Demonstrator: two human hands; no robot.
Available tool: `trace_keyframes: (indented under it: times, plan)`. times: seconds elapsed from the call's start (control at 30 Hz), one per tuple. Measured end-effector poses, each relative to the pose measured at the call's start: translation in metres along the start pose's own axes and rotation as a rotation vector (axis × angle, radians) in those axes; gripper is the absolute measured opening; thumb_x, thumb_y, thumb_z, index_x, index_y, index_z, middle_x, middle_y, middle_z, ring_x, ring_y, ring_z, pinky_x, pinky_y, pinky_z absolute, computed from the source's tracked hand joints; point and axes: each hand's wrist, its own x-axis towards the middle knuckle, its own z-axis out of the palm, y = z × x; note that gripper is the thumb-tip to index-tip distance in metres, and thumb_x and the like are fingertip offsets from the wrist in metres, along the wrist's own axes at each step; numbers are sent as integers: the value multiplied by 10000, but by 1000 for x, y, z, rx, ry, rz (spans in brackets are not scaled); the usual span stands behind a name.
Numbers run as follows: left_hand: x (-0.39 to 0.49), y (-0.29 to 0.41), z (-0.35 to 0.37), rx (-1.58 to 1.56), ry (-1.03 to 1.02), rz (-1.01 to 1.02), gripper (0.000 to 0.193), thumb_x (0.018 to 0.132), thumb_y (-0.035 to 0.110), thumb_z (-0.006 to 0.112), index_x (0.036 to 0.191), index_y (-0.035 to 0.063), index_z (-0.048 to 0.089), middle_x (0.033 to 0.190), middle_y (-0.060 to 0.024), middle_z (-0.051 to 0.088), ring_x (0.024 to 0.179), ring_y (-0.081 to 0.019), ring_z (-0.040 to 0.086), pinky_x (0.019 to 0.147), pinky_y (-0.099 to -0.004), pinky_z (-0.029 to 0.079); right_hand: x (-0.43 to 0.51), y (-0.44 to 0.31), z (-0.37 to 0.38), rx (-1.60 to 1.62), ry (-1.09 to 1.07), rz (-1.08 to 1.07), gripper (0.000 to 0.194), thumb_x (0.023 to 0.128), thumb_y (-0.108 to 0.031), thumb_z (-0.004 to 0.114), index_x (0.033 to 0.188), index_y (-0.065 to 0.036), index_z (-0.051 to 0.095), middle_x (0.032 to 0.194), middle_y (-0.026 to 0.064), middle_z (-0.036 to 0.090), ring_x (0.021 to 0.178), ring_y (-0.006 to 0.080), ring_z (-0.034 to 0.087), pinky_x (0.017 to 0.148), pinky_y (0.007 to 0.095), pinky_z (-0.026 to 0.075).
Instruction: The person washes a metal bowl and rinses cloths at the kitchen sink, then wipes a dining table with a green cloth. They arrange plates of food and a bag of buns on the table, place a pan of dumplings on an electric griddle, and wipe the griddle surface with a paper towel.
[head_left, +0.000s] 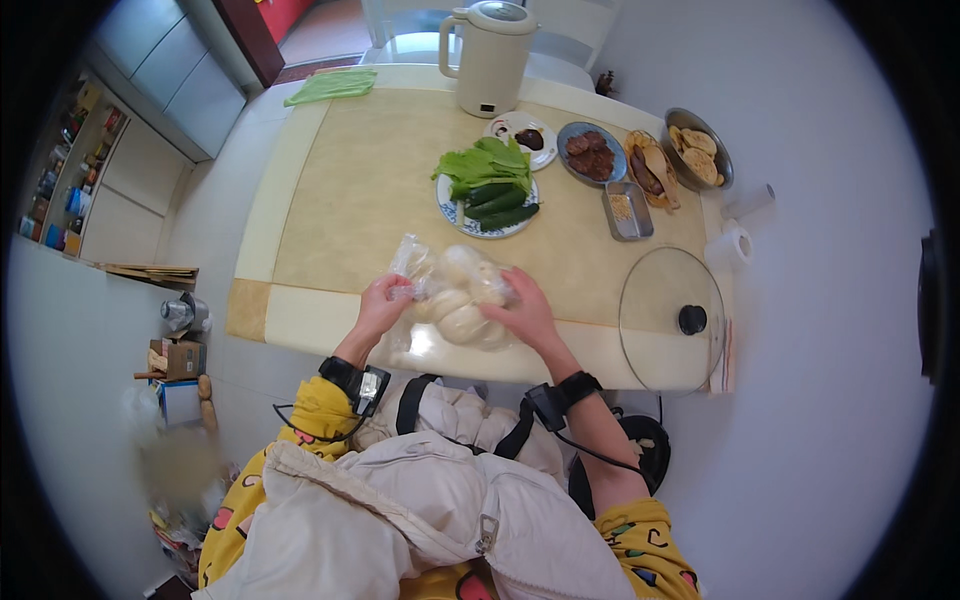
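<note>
A clear plastic bag (457, 311) of pale round buns lies at the table's near edge, directly before me. My left hand (384, 300) pinches the gathered plastic on the bag's left side. My right hand (525, 309) rests against the right side of the bag, thumb and fingers spread around it. Beyond the bag stands a blue-patterned plate (451, 212) with green lettuce leaves (484, 166) and several cucumbers (499, 208).
A glass lid (652, 337) with a black knob lies at the near right. Farther back are a metal tin (628, 225), a blue plate of meat (592, 155), a basket (654, 169), a steel bowl (694, 157), a sauce plate (541, 157) and a cream kettle (491, 67).
</note>
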Motion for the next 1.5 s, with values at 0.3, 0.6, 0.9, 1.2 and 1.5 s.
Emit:
trace_keyframes:
  times: [0.3,0.6,0.9,1.2,1.5]
  plan:
    - [-20,7,-61,420,82,119,523,790,239,686,1282,157,529,1453,-275,261,1371,-378,238,1104,-422,231,99,26,16,746,164,576,655,840,-284,669,1344,22,385,1283,203,500,1166,301,511,915,398,469]
    - [47,26,-50,115,-46,258,512,812,241,667,1283,107,519,1429,-253,345,1361,-369,277,1099,-426,251,144,34,16,830,79,780,265,863,52,557,1116,6,493,1102,131,583,924,236,633,776,342,580]
    - [86,39,-36,118,-144,298,493,809,220,674,1265,97,533,1422,-226,372,1329,-351,337,1082,-407,285,179,0,32,1324,-389,334,548,882,-10,564,1374,1,322,1381,146,412,1270,239,428,1071,326,356]
    - [79,80,-16,72,-205,292,410,841,183,645,1233,96,562,1416,-196,400,1343,-321,334,1077,-388,290,157,46,-46,-276,261,46,467,720,-113,688,1165,-41,566,1143,136,590,1122,316,501,970,388,397]
    - [50,140,39,-53,-289,226,359,861,136,616,1215,88,586,1426,-143,407,1352,-252,328,1092,-360,252,106,144,-142,-777,357,223,155,681,-149,673,826,-93,662,821,83,604,866,275,558,775,407,434]
